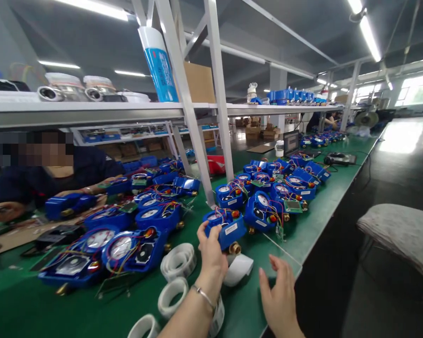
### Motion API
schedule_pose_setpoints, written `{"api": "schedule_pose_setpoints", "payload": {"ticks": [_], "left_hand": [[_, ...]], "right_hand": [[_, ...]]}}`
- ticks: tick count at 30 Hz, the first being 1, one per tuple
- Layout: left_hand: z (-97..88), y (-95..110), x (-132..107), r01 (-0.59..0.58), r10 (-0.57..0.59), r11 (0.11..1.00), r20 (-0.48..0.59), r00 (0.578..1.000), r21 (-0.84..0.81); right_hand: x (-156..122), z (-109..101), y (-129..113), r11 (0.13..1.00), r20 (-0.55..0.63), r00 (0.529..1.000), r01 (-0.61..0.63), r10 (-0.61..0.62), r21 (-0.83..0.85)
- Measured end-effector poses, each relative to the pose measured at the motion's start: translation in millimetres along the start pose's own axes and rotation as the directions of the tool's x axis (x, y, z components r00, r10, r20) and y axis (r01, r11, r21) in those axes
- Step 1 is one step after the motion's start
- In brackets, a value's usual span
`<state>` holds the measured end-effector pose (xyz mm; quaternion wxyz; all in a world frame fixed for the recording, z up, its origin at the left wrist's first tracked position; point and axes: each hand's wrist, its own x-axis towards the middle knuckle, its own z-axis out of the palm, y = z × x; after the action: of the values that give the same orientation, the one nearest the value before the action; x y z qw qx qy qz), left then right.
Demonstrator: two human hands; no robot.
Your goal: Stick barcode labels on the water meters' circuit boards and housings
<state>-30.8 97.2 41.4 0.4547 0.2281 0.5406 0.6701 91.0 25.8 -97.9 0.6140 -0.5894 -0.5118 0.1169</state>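
My left hand, with a bracelet at the wrist, grips the near side of a blue water meter. A white label and a brass pipe fitting show on this meter, and wires stick out on top. Near the bench edge my right hand is empty, its fingers apart. Between the hands lies a loose strip of white labels. Just beyond the held meter stands another blue water meter with a dial, coloured wires and a small circuit board. Rolls of labels lie left of my left forearm.
More open blue meters crowd the green bench on the left. A metal shelf post rises from the bench. Across it, a co-worker handles parts. A cloth-covered stool stands at the right.
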Motion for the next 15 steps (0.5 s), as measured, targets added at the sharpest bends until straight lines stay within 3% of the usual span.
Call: {"api": "schedule_pose_setpoints", "payload": {"ticks": [3, 7, 15], "left_hand": [[-0.1, 0.2, 6.3, 0.105, -0.108, 0.993, 0.067, 0.992, 0.05], [-3.3, 2.3, 16.0, 0.23, -0.243, 0.965, 0.096, 0.965, 0.13], [1.9, 9.2, 32.9, 0.39, -0.408, 0.91, 0.148, 0.901, 0.139]], "right_hand": [[1.5, -4.0, -2.9, 1.0, 0.08, 0.997, -0.013, 0.013, 0.001], [8.4, -8.1, -11.0, 0.999, 0.276, 0.961, -0.013, 0.003, 0.034], [8.1, 0.8, -56.0, 0.994, 0.608, 0.793, -0.021, -0.05, 0.109]]}}
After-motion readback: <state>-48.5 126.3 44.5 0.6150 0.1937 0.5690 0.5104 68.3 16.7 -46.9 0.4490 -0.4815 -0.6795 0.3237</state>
